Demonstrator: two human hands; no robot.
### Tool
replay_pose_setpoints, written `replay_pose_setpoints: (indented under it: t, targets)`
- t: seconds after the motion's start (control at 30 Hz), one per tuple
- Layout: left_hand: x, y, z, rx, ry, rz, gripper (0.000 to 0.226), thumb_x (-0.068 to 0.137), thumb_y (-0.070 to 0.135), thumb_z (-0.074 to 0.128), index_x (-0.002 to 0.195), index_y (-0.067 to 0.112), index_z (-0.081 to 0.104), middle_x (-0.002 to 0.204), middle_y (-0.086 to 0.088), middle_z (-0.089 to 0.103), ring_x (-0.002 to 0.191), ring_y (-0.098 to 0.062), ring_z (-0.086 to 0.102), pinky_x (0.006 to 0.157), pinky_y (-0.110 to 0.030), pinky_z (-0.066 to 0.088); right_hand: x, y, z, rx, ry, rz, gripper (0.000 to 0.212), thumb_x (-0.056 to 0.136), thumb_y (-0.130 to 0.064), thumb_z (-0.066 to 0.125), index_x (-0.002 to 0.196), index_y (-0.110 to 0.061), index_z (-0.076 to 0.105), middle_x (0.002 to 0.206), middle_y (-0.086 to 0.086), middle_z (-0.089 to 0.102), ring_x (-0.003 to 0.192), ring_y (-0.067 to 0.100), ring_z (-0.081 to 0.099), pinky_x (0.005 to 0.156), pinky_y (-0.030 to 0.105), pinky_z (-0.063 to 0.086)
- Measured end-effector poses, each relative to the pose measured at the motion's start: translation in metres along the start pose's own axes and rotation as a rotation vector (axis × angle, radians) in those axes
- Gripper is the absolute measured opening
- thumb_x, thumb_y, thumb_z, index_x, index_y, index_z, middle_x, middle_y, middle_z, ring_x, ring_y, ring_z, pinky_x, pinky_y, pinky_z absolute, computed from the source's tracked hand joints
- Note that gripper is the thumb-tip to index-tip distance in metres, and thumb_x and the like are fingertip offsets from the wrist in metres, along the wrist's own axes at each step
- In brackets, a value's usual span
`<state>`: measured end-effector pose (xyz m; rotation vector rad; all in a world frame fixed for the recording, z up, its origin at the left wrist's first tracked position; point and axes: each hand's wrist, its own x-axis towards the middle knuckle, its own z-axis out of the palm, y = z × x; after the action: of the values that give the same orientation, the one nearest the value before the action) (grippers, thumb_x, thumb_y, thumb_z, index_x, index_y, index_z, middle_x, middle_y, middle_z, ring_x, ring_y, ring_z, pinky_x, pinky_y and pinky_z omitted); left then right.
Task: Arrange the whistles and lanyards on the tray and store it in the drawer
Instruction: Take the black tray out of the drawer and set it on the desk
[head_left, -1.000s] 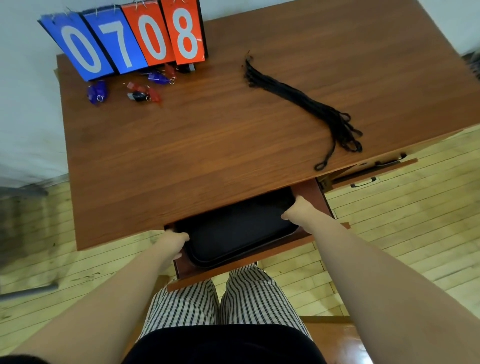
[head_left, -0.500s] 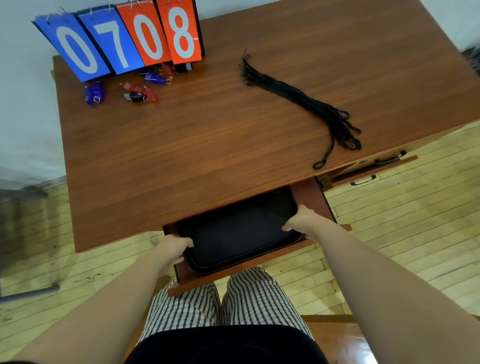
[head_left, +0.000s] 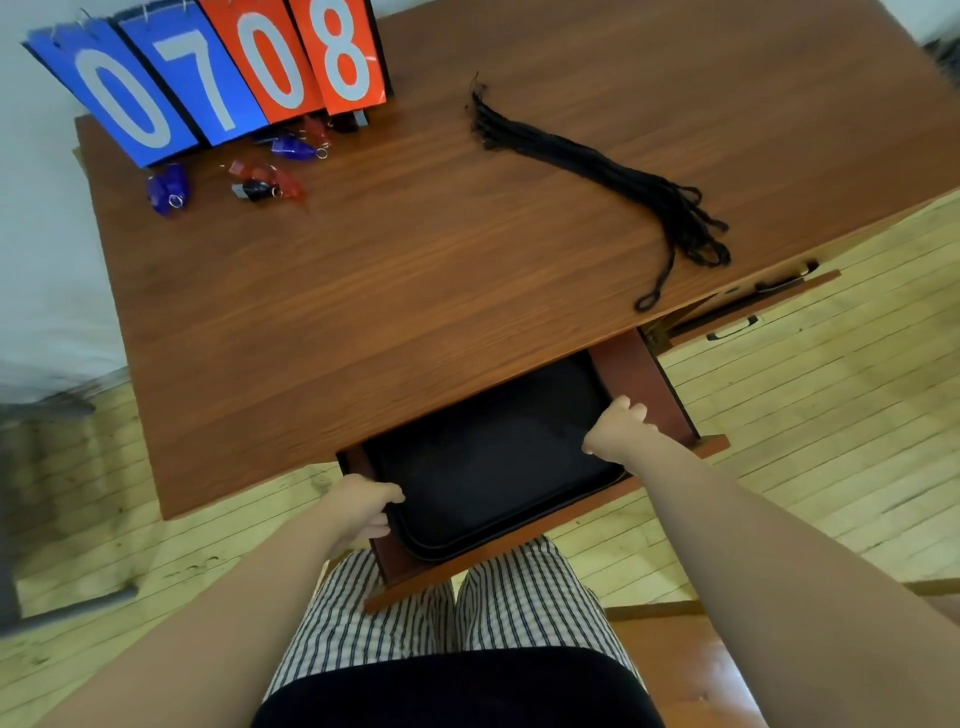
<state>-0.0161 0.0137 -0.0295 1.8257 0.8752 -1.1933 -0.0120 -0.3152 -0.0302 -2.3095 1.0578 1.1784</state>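
A black tray (head_left: 483, 478) lies in the open centre drawer (head_left: 639, 374) under the desk's front edge. My left hand (head_left: 363, 506) grips the tray's left rim and my right hand (head_left: 615, 428) grips its right rim. On the desk's far left lie several whistles: a blue one (head_left: 169, 189), a red and black group (head_left: 265, 182), and a blue one (head_left: 293, 147) close to the scoreboard. A bundle of black lanyards (head_left: 608, 174) stretches diagonally across the desk's right half, one loop reaching the front edge.
A flip scoreboard (head_left: 218, 67) reading 0708 stands at the desk's back left. A second drawer (head_left: 753, 296) at the right is slightly open. The wooden desk (head_left: 415, 249) spans the view, with plank floor around it. My striped shorts sit below the centre drawer.
Both hands have drawn back toward me along the tray's rims, and more of the tray now shows from under the desk edge.
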Motion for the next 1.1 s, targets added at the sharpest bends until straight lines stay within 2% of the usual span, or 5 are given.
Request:
replay_pose_setpoints:
  t: [0.47, 0.63, 0.87, 1.0, 1.1]
  targets:
    - [-0.006, 0.000, -0.021, -0.130, -0.129, -0.039, 0.048, 0.100, 0.010, 0.053, 0.145, 0.004, 0.037, 0.145, -0.019, 0.044, 0.128, -0.035, 0.051, 0.102, -0.050, 0.048, -0.002, -0.008, 0.019, 0.173, 0.122, 0.085, 0.073, 0.086, -0.004, 0.055, 0.150, -0.011, 0.021, 0.150, 0.011, 0.025, 0.133, 0.034, 0.030, 0.106, 0.048, 0.039]
    - [-0.002, 0.012, -0.021, -0.169, -0.080, -0.008, 0.045, 0.097, 0.008, 0.057, 0.140, 0.004, 0.044, 0.143, -0.015, 0.046, 0.122, -0.030, 0.052, 0.097, -0.048, 0.052, -0.007, -0.019, 0.016, 0.174, 0.120, -0.001, 0.089, 0.087, -0.008, 0.060, 0.158, -0.013, 0.005, 0.158, 0.009, 0.021, 0.142, 0.034, 0.027, 0.112, 0.048, 0.033]
    - [-0.008, 0.012, -0.022, -0.183, -0.061, -0.003, 0.039, 0.095, 0.003, 0.059, 0.132, 0.002, 0.045, 0.139, -0.019, 0.046, 0.116, -0.031, 0.056, 0.092, -0.040, 0.054, -0.012, -0.012, 0.003, 0.186, 0.098, -0.040, 0.081, 0.086, -0.020, 0.059, 0.155, -0.020, 0.016, 0.152, 0.011, 0.029, 0.138, 0.038, 0.031, 0.109, 0.053, 0.036]
    - [-0.009, 0.011, -0.021, -0.201, 0.020, 0.044, 0.046, 0.102, 0.004, 0.047, 0.146, 0.005, 0.037, 0.139, -0.017, 0.050, 0.107, -0.028, 0.058, 0.090, -0.043, 0.055, -0.012, -0.012, -0.005, 0.232, 0.079, -0.042, 0.082, 0.086, -0.021, 0.056, 0.156, -0.028, 0.014, 0.154, 0.013, 0.023, 0.138, 0.042, 0.026, 0.109, 0.055, 0.036]
    - [-0.013, 0.013, -0.018, -0.209, 0.095, 0.006, 0.018, 0.104, 0.004, 0.040, 0.110, 0.002, 0.057, 0.122, -0.019, 0.060, 0.090, -0.026, 0.063, 0.085, -0.043, 0.056, -0.014, -0.013, -0.008, 0.211, 0.117, -0.044, 0.076, 0.089, -0.019, 0.050, 0.157, -0.030, 0.017, 0.154, 0.015, 0.024, 0.138, 0.042, 0.023, 0.106, 0.050, 0.038]
